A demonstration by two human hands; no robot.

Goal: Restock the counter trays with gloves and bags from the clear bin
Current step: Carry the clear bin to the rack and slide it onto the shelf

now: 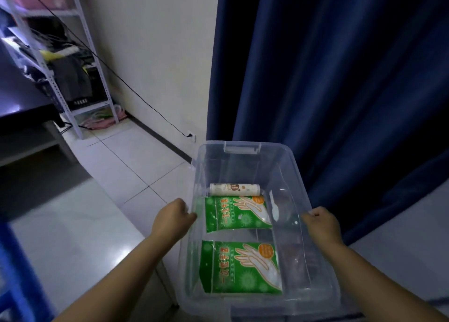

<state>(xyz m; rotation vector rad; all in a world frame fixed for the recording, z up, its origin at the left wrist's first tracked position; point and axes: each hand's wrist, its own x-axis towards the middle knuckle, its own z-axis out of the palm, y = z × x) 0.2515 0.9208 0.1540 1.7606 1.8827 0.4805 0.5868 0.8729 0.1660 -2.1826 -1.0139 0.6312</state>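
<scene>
I carry a clear plastic bin in front of me, above the tiled floor. My left hand grips its left rim and my right hand grips its right rim. Inside lie two green packs of disposable gloves, one in the middle and one nearer to me. A white roll of bags lies crosswise beyond the far pack. A small white plastic piece rests to the right of the packs.
A dark blue curtain hangs straight ahead and to the right. A white wall with a socket and a black cable stands at the left of it. A metal shelf rack and a dark counter edge are at the far left.
</scene>
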